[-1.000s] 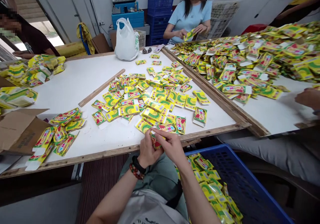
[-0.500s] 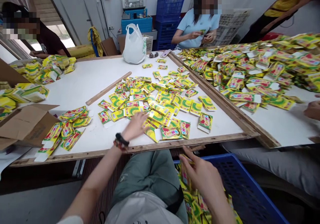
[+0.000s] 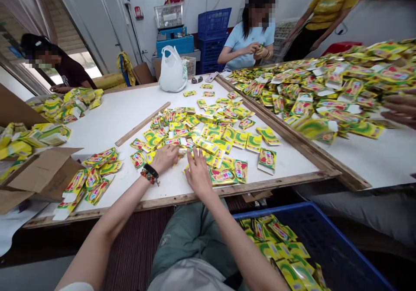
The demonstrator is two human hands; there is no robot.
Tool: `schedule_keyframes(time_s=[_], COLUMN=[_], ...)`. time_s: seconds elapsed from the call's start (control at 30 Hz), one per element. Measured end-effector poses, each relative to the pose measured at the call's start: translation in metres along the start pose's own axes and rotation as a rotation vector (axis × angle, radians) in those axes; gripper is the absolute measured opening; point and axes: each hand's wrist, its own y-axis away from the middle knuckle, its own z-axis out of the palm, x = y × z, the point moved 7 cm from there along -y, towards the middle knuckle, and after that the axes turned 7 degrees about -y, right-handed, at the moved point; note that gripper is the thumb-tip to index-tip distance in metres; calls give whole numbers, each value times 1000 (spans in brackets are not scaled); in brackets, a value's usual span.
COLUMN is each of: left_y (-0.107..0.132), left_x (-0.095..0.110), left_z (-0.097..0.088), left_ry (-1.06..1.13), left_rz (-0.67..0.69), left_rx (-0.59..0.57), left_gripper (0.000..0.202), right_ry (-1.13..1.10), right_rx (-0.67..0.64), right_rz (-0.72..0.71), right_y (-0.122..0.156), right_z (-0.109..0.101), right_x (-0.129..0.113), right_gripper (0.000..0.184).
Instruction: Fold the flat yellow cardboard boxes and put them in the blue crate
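Note:
Both my hands rest on the near part of a spread of flat yellow cartons (image 3: 208, 130) on the white table (image 3: 107, 113). My left hand (image 3: 165, 157) is curled, its fingers closed on a flat yellow carton (image 3: 182, 151) at the pile's near edge. My right hand (image 3: 197, 173) lies beside it with fingers stretched forward, touching the same carton and the ones around it. A bead bracelet and a black band sit on my left wrist.
A blue crate (image 3: 325, 247) with folded cartons stands by my right knee. A brown cardboard box (image 3: 39, 174), a wooden stick (image 3: 143, 117) and a white plastic bag (image 3: 172, 72) are on the table. Several people work around it; another hand (image 3: 401, 109) reaches in at right.
My right hand has come up from the blue crate, without the carton it held, onto the pile. My left hand has stayed on the pile and curled on a carton.

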Motion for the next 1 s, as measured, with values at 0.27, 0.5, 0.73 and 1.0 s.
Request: schedule_keyframes(time_s=[0.27, 0.5, 0.73, 1.0], left_y=[72, 73, 72, 70], left_x=[29, 113, 123, 127], left_z=[-27, 25, 17, 16], left_ry=[648, 913, 855, 796], left_rz=[-401, -498, -231, -50], left_rx=[719, 404, 676, 660], left_gripper=[70, 70, 49, 39], right_ry=[-597, -1607, -1585, -1297], right_rx=[164, 150, 225, 116], right_rz=[142, 738, 846, 668], right_y=[25, 114, 108, 80], right_z=[-15, 19, -1, -29], right_x=[7, 45, 50, 37], right_gripper=[35, 39, 35, 37])
